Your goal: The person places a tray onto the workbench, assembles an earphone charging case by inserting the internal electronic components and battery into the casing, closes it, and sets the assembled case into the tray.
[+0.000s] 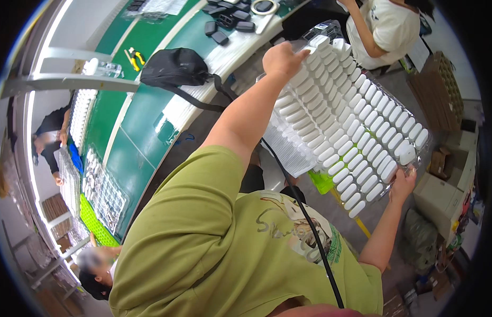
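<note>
The clear plastic tray (428, 139) is right of the green-topped workbench (135, 142), held up; the left hand (283, 59) and right hand (403, 185) pinch closed on opposite ends; white oval pieces (353, 128) cover most of it, so loading seems nearly done; it is not yet set down.

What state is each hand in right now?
Left hand: closed, holding the tray of white pieces.
Right hand: closed, holding the same tray.

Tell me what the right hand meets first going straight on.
The right hand, holding the clear tray, would probably meet the rounder white piece at that corner; depth is unclear.
</note>
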Tool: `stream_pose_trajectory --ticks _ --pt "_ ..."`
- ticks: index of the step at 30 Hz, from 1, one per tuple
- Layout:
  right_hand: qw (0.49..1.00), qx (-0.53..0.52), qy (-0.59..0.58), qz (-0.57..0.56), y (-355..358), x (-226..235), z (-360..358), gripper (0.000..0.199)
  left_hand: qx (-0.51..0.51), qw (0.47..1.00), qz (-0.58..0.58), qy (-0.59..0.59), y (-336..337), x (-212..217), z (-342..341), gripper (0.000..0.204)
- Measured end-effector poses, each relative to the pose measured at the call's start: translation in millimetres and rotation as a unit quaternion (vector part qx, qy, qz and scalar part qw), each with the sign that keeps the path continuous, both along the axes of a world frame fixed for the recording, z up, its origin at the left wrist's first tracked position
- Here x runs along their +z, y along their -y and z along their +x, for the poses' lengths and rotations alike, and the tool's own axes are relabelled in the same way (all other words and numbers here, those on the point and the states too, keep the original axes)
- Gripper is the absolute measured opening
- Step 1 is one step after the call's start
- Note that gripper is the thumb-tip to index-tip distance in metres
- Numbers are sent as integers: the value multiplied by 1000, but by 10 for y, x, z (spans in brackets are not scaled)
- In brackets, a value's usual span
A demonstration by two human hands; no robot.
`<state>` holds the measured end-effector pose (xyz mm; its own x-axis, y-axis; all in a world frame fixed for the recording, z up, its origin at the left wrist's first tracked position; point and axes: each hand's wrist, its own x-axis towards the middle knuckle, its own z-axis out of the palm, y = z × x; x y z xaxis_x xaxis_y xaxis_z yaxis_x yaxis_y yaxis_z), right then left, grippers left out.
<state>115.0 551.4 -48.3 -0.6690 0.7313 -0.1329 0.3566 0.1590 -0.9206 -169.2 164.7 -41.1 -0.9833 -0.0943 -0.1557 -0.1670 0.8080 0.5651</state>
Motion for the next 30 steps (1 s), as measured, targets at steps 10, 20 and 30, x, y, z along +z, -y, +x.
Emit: stream_pose_trajectory --ticks 10,20,30 --pt "998 -15 53 -31 366 -975 151 44 -9 995 -94 21 220 -641 54 58" --pt "996 -47 39 -69 552 -1536 23 40 -7 981 -189 -45 396 -863 -1 68" --pt "993 -66 38 -86 291 -2029 262 36 0 986 -164 -14 392 -1245 -102 62"
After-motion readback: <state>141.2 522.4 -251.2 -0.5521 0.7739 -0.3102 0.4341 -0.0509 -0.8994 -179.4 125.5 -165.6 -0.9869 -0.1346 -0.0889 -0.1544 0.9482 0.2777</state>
